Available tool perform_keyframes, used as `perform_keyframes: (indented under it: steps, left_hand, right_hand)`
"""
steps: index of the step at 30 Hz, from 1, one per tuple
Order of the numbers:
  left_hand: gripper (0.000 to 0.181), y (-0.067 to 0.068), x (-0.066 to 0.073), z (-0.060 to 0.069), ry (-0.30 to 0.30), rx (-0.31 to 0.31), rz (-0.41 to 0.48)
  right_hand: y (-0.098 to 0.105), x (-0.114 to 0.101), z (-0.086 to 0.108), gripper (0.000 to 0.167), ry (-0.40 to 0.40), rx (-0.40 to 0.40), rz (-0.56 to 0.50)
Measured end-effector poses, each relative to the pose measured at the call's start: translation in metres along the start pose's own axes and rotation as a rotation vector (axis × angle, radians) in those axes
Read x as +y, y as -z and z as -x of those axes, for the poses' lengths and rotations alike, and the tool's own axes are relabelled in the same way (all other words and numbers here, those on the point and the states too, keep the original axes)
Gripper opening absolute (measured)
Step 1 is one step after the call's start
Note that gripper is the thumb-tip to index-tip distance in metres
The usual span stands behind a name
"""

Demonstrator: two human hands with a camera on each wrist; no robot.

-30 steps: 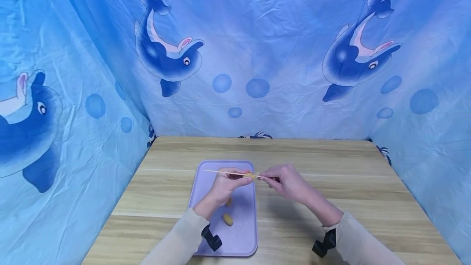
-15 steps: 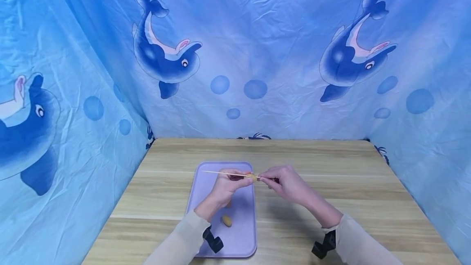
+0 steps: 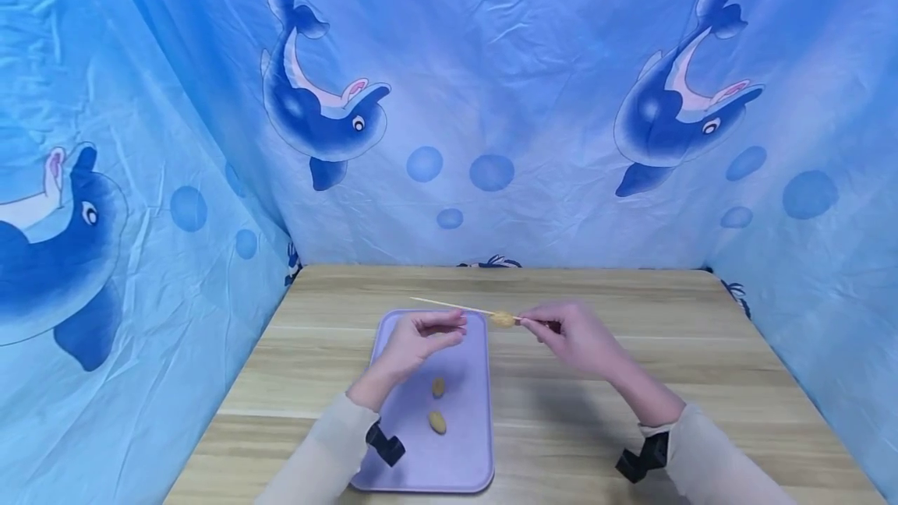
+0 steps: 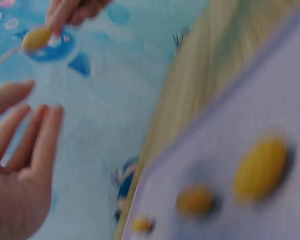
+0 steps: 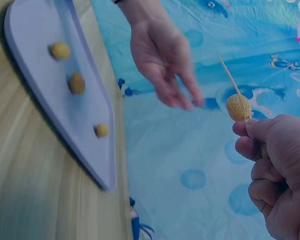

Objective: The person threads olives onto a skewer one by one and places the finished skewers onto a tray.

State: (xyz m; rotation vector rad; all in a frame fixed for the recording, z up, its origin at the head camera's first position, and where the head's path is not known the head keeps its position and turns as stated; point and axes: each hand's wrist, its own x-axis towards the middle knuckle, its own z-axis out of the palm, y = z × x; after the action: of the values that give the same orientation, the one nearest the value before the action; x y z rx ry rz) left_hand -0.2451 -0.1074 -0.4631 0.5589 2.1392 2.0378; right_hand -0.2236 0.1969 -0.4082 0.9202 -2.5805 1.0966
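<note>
In the head view my right hand (image 3: pixel 578 337) pinches a thin wooden skewer (image 3: pixel 449 305) near one end, its tip pointing left. A yellowish-brown oval piece (image 3: pixel 502 319) is threaded on it, just beside the fingertips; the right wrist view shows the same piece (image 5: pixel 239 107) with a rough surface. My left hand (image 3: pixel 419 345) is held over the tray with fingers parted and nothing between them, below the skewer. On the purple tray (image 3: pixel 459 466) lie two similar pieces (image 3: pixel 437 422) in the head view, while the right wrist view shows a third, smaller-looking one (image 5: pixel 101 130) at the far end.
The tray lies on a wood-grain table (image 3: pixel 631 427), left of its middle. Blue cloth (image 3: pixel 533 100) printed with dolphins and bubbles hangs behind the table and at both sides. Each wrist wears a black mount (image 3: pixel 384 444).
My left hand has let go of the threaded piece and moved left. The right hand has carried the skewer and piece slightly right and up.
</note>
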Motion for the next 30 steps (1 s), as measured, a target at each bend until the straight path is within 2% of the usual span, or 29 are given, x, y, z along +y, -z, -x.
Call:
perform_keyframes:
  steps: [4, 8, 10, 15, 18, 22, 25, 27, 30]
  left_hand:
    - [0.029, 0.02, -0.008, 0.002, 0.015, 0.101, -0.357]
    - [0.025, 0.022, -0.024, 0.0, -0.049, 0.13, -0.657]
    - [0.028, 0.019, -0.031, -0.003, -0.07, 0.146, -0.759]
    - [0.041, 0.011, -0.043, -0.014, -0.025, 0.152, -0.915]
    - [0.029, 0.008, -0.049, -0.022, -0.005, 0.13, -0.972]
    - [0.01, 0.009, -0.052, -0.027, 0.024, 0.113, -1.009]
    - [0.018, 0.012, -0.051, -0.028, 0.025, 0.114, -1.003]
    - [0.022, 0.014, -0.047, -0.027, 0.019, 0.124, -0.956]
    - [0.029, 0.019, -0.033, -0.025, 0.004, 0.17, -0.767]
  right_hand:
    - [0.008, 0.009, 0.007, 0.014, -0.007, 0.01, 0.023]
    - [0.01, 0.014, 0.015, 0.013, 0.022, 0.025, 0.038]
    - [0.01, 0.015, 0.017, 0.012, 0.04, 0.039, 0.048]
    - [0.013, 0.018, 0.021, 0.013, 0.02, 0.028, 0.058]
    - [0.015, 0.02, 0.025, 0.013, 0.004, 0.021, 0.061]
    - [0.014, 0.022, 0.028, 0.012, 0.02, 0.017, 0.065]
    - [0.014, 0.023, 0.03, 0.013, 0.015, 0.014, 0.066]
    - [0.015, 0.024, 0.032, 0.013, 0.003, 0.017, 0.071]
    - [0.018, 0.027, 0.034, 0.014, -0.012, 0.028, 0.084]
